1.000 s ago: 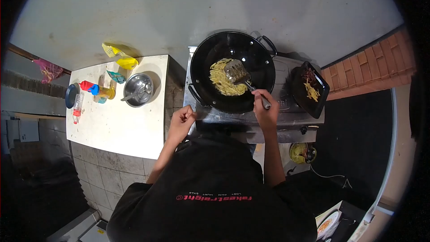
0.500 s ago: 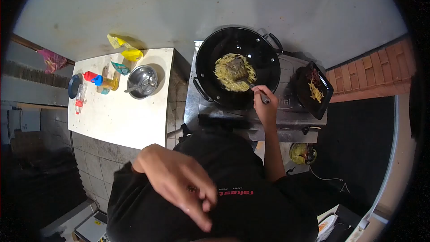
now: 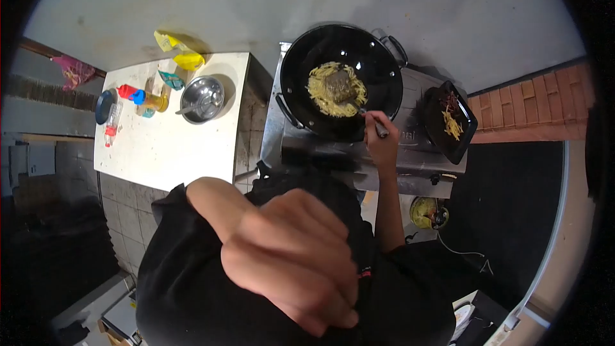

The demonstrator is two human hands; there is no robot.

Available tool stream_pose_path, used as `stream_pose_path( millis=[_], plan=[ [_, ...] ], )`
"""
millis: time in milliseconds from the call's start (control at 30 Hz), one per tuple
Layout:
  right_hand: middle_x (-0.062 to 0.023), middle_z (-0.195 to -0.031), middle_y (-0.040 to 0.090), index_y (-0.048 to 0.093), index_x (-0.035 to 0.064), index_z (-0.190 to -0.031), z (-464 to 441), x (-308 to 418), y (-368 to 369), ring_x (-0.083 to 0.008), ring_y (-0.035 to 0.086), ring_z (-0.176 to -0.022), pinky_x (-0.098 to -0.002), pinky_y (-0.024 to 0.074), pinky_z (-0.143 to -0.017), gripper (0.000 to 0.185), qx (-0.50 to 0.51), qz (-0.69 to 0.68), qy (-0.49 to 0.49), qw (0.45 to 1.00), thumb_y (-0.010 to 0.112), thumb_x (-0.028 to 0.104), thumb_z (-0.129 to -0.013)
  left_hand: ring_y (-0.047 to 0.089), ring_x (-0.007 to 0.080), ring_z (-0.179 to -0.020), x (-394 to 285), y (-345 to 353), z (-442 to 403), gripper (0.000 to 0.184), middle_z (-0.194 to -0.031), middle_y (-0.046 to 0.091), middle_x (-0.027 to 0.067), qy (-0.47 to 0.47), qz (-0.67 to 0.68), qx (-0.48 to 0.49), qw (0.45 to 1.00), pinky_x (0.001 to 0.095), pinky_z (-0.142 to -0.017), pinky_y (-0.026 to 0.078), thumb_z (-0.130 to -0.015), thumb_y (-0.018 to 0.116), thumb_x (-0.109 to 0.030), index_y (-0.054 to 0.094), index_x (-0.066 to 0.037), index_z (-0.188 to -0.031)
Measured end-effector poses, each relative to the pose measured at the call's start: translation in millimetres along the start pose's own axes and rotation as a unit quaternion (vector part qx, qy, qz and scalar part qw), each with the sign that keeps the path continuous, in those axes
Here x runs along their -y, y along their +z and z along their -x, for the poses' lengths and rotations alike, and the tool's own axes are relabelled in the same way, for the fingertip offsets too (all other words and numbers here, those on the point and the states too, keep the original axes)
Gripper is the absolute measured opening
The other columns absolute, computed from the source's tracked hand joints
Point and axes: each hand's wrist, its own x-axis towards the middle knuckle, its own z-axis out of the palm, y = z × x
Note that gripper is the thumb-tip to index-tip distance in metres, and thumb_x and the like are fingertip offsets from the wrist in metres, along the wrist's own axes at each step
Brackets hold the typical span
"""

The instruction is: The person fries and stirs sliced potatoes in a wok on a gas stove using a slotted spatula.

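My right hand (image 3: 382, 134) is closed round the handle of a spatula (image 3: 344, 88). Its broad head, dull brown and speckled, lies on pale yellow strips of food (image 3: 320, 93) inside a large black wok (image 3: 307, 48). Close to the camera, in front of my black shirt, is my left hand (image 3: 291, 250), knuckles up and fingers curled under. Its fingertips and palm are mostly hidden, and no object shows in it.
The wok sits on a metal stove (image 3: 410, 160); a black tray (image 3: 458, 138) with yellow strips and dark red pieces stands to its right. On the white table (image 3: 166, 160) at left are a steel bowl (image 3: 203, 99) with a spoon, a yellow packet (image 3: 189, 61) and several bottles.
My left hand has risen nearer the camera and shifted right, its fingers curling in from a looser, spread pose. The spatula head has moved slightly within the wok, still in my right hand.
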Motion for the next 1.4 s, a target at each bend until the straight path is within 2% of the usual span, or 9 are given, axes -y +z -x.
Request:
stream_pose_path(
  millis=[133,167,667,733,800,900,1000,1133,1400],
  plan=[
    [-0.0006,-0.072,0.059,0.066,-0.0001,-0.093,-5.0,11.8,-1.5,-0.0033,0.051,-0.067,-0.0229,0.0421,-0.058,0.012,0.004,0.011,0.002,1.000,0.062,0.011,-0.096,0.057,0.0169,-0.044,-8.2,12.4,-20.3,0.019,-0.070,0.067,0.0134,-0.075,0.088,-0.102,0.988,0.0251,-0.036,0.037,-0.094,0.065,-0.015,0.068,0.003,-0.089],
    [0.0002,-0.072,0.059,0.066,0.0003,-0.093,-6.5,19.7,-3.0,-0.0033,0.051,-0.066,-0.0227,0.0415,-0.057,0.013,0.013,0.010,0.016,1.000,0.062,0.012,-0.097,0.058,0.0150,-0.043,18.0,25.7,-23.1,0.027,-0.068,0.067,0.0149,0.120,0.056,-0.183,0.974,0.0241,-0.034,0.038,-0.094,0.066,-0.022,0.068,0.005,-0.089],
    [0.0029,-0.065,0.054,0.069,0.0012,-0.095,3.3,35.8,-12.2,-0.0029,0.047,-0.054,-0.0233,0.0371,-0.047,0.018,0.024,-0.022,0.053,0.998,0.061,0.018,-0.098,0.053,0.0157,-0.040,7.5,26.5,-0.6,0.028,-0.066,0.065,0.0120,-0.012,0.085,-0.184,0.979,0.0257,-0.033,0.033,-0.097,0.061,-0.023,0.068,0.002,-0.087],
    [0.0031,-0.064,0.053,0.069,0.0016,-0.095,1.2,34.5,-14.1,-0.0030,0.047,-0.054,-0.0230,0.0369,-0.048,0.018,0.006,-0.042,0.072,0.996,0.061,0.018,-0.098,0.052,0.0158,-0.040,9.9,20.7,-4.7,0.029,-0.066,0.065,0.0115,-0.021,0.087,-0.168,0.982,0.0259,-0.033,0.033,-0.098,0.060,-0.023,0.068,0.002,-0.087],
    [0.0030,-0.064,0.053,0.068,0.0013,-0.095,-0.2,33.4,-15.8,-0.0030,0.047,-0.054,-0.0228,0.0369,-0.048,0.018,0.000,-0.048,0.058,0.997,0.060,0.018,-0.098,0.057,0.0193,-0.044,30.7,4.6,6.2,0.034,-0.067,0.065,0.0113,-0.014,0.183,-0.014,0.983,0.0274,-0.035,0.037,-0.097,0.063,-0.029,0.068,0.001,-0.080],
    [0.0030,-0.065,0.053,0.068,0.0009,-0.095,-1.1,32.0,-14.7,-0.0029,0.047,-0.054,-0.0225,0.0370,-0.048,0.019,-0.011,-0.067,0.058,0.996,0.060,0.017,-0.098,0.065,0.0217,-0.058,43.4,-34.0,45.6,0.031,-0.075,0.068,0.0125,-0.177,0.096,0.098,0.975,0.0289,-0.048,0.048,-0.084,0.080,-0.026,0.066,0.002,-0.084],
    [0.0029,-0.065,0.053,0.068,0.0009,-0.094,-1.0,26.4,-10.8,-0.0029,0.048,-0.054,-0.0221,0.0372,-0.048,0.018,-0.015,-0.079,0.064,0.995,0.060,0.017,-0.098,0.064,0.0181,-0.063,45.7,-48.3,93.7,0.024,-0.073,0.066,0.0114,-0.322,-0.172,-0.066,0.929,0.0277,-0.054,0.048,-0.092,0.069,-0.020,0.059,-0.002,-0.080],
    [0.0037,-0.064,0.053,0.068,0.0024,-0.094,-0.5,22.3,-1.9,-0.0028,0.048,-0.054,-0.0227,0.0379,-0.048,0.015,-0.014,-0.072,0.084,0.994,0.060,0.015,-0.097,0.049,0.0044,-0.055,45.9,-59.0,133.7,0.021,-0.068,0.058,-0.0003,-0.421,-0.216,-0.379,0.796,0.0197,-0.050,0.038,-0.099,0.058,-0.017,0.061,-0.004,-0.084],
    [0.0013,-0.064,0.055,0.066,0.0007,-0.092,0.4,22.0,3.2,-0.0025,0.049,-0.056,-0.0225,0.0392,-0.050,0.011,-0.008,-0.028,0.078,0.997,0.062,0.010,-0.095,0.045,0.0054,-0.058,62.8,-75.3,171.9,0.023,-0.074,0.052,-0.0003,-0.417,-0.210,-0.476,0.745,0.0206,-0.049,0.034,-0.103,0.052,-0.021,0.056,-0.005,-0.087]
  ],
)
